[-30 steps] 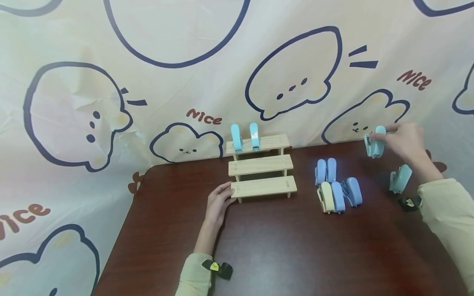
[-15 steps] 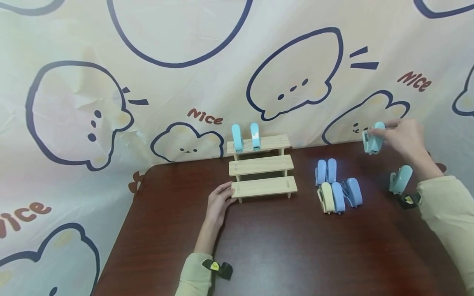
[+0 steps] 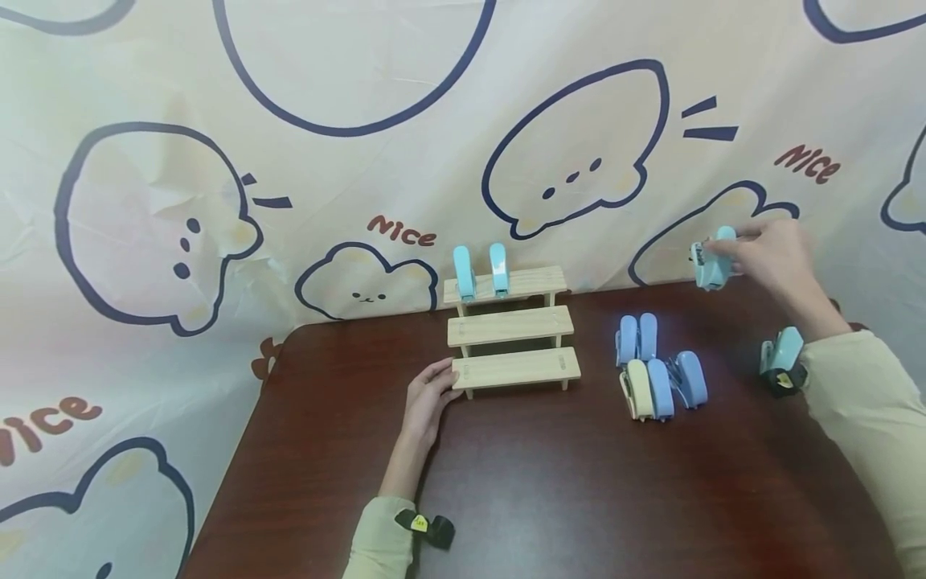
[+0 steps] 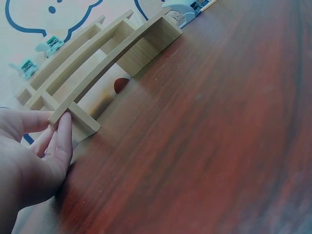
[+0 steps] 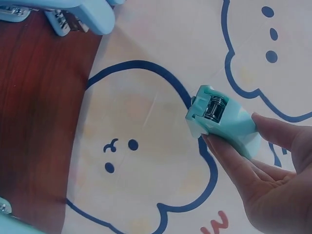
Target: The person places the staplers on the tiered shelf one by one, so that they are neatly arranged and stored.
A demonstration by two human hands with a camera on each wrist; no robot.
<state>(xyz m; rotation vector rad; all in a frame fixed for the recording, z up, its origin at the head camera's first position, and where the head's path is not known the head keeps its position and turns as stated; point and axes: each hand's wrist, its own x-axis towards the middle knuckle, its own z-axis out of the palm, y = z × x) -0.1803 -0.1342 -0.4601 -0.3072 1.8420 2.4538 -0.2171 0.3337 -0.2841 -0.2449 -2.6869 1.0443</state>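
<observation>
In the head view my left hand point(image 3: 427, 400) pinches the left end of the lowest step of a three-step wooden stand point(image 3: 515, 367). The left wrist view shows thumb and fingers at that step's corner. My right hand point(image 3: 777, 256) holds a teal plastic clip point(image 3: 714, 261) up off the table, at the right. Its metal spring shows in the right wrist view, where fingertips and thumb grip the clip point(image 5: 234, 124) by its handles. Two light blue clips point(image 3: 464, 273) stand side by side on the top step, toward its left.
Several blue clips point(image 3: 690, 378) and one pale yellow clip point(image 3: 638, 389) stand grouped on the dark wooden table point(image 3: 550, 490), right of the stand. Another teal clip point(image 3: 787, 347) stands under my right wrist, partly hidden by the wrist camera. A patterned cloth point(image 3: 347, 185) hangs behind the table.
My right hand has moved left and slightly up with the teal clip. The left hand stays on the wooden stand.
</observation>
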